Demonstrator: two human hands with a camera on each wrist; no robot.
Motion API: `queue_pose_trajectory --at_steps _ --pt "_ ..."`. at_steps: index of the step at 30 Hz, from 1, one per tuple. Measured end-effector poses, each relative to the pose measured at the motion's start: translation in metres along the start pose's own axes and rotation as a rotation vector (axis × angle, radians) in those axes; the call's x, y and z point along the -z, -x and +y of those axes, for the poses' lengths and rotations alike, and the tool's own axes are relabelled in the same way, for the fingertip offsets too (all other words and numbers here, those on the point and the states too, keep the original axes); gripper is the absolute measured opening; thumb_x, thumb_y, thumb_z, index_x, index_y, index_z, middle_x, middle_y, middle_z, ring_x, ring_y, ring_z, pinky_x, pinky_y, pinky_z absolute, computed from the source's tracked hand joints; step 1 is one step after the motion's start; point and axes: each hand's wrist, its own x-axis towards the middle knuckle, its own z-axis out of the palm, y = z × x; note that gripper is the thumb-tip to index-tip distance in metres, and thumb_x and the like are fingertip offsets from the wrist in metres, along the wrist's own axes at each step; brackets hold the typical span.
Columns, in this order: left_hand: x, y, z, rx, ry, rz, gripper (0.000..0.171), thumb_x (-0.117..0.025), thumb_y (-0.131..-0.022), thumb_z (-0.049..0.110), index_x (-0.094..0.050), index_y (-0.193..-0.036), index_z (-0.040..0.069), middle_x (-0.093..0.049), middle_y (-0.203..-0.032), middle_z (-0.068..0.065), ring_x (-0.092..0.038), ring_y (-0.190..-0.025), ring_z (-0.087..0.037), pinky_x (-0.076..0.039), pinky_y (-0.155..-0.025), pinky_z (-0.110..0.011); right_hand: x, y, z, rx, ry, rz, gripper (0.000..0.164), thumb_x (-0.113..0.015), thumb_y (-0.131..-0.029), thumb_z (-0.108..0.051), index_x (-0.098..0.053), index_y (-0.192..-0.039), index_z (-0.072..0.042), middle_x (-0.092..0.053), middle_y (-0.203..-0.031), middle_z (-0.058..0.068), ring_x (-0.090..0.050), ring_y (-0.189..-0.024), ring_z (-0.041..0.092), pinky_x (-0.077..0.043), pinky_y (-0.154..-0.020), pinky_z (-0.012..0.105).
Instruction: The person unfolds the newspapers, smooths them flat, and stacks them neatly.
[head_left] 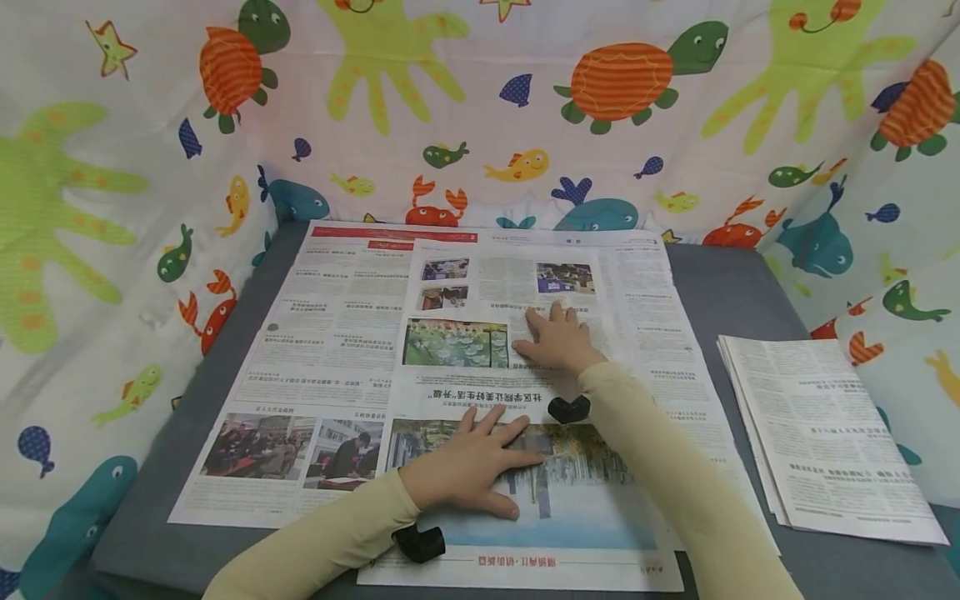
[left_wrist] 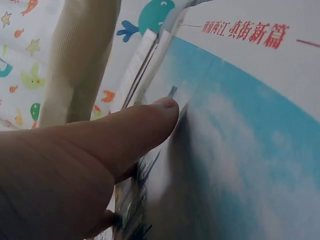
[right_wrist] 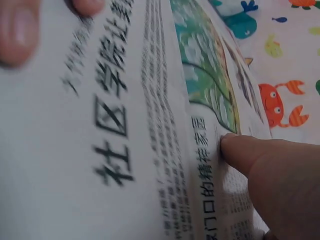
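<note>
My left hand [head_left: 476, 462] lies with fingers spread on the lower half of a narrow newspaper sheet [head_left: 450, 385], over a printed picture with blue at its bottom. Farther up the same sheet, my right hand [head_left: 561, 343] presses down with its fingers fanned out, beside a green printed picture. Beneath that sheet a wider newspaper spread [head_left: 315, 325] shows on both sides. The left wrist view has the left thumb [left_wrist: 145, 122] on the blue and white print. In the right wrist view, the right thumb [right_wrist: 250, 152] touches the paper near the green picture.
A stack of folded newspapers [head_left: 825, 433] sits at the right on the grey table [head_left: 712, 292]. Cloth [head_left: 480, 108] printed with sea animals hangs behind and along both sides. Black wrist cameras [head_left: 420, 543] are worn over the pale yellow sleeves [head_left: 315, 537].
</note>
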Motion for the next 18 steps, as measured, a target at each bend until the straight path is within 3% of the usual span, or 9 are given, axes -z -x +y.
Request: queue_pose_trajectory --at_steps 10,18 --pt "0.011 -0.014 -0.01 0.036 0.052 -0.003 0.078 -0.072 -0.085 0.064 -0.043 -0.154 0.042 -0.02 -0.172 0.0 -0.01 -0.16 -0.04 -0.014 -0.12 -0.074 -0.006 0.008 0.006 -0.023 0.01 0.022 0.08 -0.049 -0.101 -0.059 -0.023 -0.164 -0.019 -0.008 -0.168 0.032 -0.008 -0.153 0.058 -0.019 -0.118 0.075" --pt "0.015 -0.023 -0.017 0.051 0.051 0.011 0.086 -0.072 -0.084 0.065 -0.037 -0.158 0.037 -0.019 -0.173 0.0 -0.008 -0.16 -0.038 -0.014 -0.12 -0.074 -0.002 0.008 0.011 -0.025 -0.002 0.022 0.082 -0.05 -0.1 -0.06 -0.022 -0.165 -0.019 -0.006 -0.168 0.032 -0.007 -0.154 0.058 -0.017 -0.117 0.076"
